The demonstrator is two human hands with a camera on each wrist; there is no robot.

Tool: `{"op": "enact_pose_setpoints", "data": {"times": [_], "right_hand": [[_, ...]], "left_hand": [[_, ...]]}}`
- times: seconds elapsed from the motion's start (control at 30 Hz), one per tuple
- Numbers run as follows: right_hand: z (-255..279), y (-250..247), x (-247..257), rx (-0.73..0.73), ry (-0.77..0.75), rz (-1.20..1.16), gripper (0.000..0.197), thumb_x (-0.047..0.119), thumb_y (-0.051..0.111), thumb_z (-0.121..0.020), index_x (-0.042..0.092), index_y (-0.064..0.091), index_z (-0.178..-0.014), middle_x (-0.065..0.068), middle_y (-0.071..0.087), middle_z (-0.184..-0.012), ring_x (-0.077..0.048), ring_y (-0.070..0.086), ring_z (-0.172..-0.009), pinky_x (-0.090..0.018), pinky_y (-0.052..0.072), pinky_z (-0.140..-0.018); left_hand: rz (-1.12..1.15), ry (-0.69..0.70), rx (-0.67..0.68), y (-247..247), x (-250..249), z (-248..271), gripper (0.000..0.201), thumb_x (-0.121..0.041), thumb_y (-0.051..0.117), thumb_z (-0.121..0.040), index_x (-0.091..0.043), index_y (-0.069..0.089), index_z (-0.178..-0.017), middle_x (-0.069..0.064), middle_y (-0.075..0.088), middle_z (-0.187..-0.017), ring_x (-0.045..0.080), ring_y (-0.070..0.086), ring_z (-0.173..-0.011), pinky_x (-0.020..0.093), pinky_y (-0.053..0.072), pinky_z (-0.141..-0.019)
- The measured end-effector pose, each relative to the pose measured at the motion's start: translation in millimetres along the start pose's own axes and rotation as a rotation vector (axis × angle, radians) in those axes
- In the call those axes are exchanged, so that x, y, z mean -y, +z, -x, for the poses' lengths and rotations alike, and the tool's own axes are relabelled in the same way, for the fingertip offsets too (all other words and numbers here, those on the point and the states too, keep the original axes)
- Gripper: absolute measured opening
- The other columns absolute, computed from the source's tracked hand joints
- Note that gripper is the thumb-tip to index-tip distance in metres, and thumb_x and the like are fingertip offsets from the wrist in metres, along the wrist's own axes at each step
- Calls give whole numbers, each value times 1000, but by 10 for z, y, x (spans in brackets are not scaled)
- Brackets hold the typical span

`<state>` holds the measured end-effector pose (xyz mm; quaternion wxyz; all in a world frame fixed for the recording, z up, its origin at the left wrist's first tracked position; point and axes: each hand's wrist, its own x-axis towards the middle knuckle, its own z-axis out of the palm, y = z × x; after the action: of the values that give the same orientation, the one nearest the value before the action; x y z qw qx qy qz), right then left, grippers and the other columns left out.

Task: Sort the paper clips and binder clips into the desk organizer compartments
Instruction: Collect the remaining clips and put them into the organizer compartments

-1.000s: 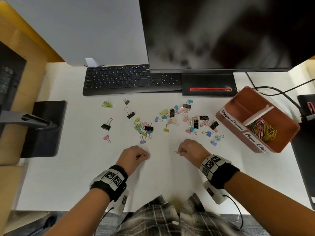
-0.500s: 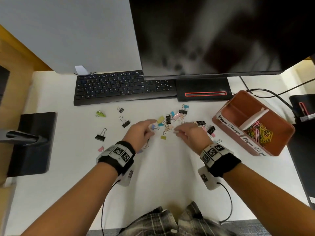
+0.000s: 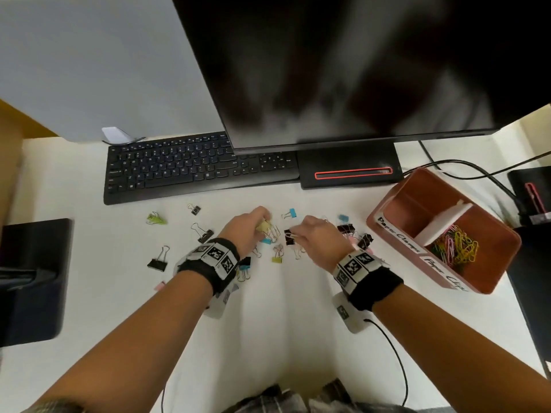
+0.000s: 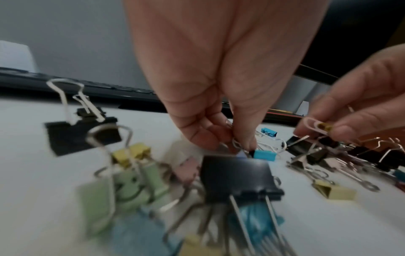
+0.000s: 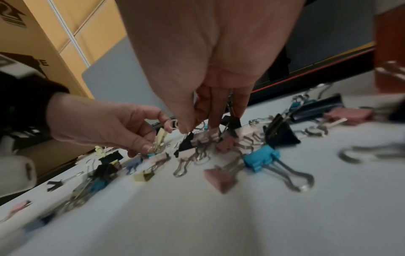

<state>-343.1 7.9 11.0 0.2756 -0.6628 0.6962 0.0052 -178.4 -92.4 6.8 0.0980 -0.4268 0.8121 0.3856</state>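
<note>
Many coloured and black binder clips (image 3: 280,248) lie scattered on the white desk in front of the keyboard. My left hand (image 3: 258,226) is down in the pile and pinches the wire handles of a yellow binder clip (image 3: 264,227) (image 5: 161,136). Just right of it, my right hand (image 3: 302,234) pinches a white paper clip (image 4: 313,124) (image 5: 173,123) above a black binder clip (image 3: 288,238). At the right stands the red-brown organizer (image 3: 387,222). Colourful paper clips (image 3: 456,247) fill its near compartment. Its far compartment looks bare.
A black keyboard (image 3: 196,168) and the monitor base (image 3: 348,171) bound the pile at the back. Cables (image 3: 477,171) run behind the organizer. A black stand base (image 3: 32,278) sits at the left. Single binder clips (image 3: 158,262) lie left of my left wrist.
Both hands moved forward from the desk's front area into the clip pile. My left hand has taken hold of a yellow binder clip; the right still holds its paper clip.
</note>
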Motion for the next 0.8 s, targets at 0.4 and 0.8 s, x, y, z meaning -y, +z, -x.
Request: {"op": "enact_pose_setpoints", "data": {"times": [0.4,0.8], "right_hand": [[804,-90,-391,-317,15,-324,17,15,61,-88,13,70,-102,-3,69,-95,-18,65,-82,-27,51,-74],[1123,-9,-698,-161,179,-224,28,23,62,-87,17,64,-114,0,71,-98,-19,65,-85,-19,41,-71]], "left_hand": [[120,-93,-147,-231,268,437,32,-20,65,-84,-24,55,-114,-5,58,-76,10,55,-70,21,43,-65],[-222,122,47,26,-223,-204,26,-13,54,-90,-11,61,-115,11,58,-110,27,54,-102,26,38,-87]]}}
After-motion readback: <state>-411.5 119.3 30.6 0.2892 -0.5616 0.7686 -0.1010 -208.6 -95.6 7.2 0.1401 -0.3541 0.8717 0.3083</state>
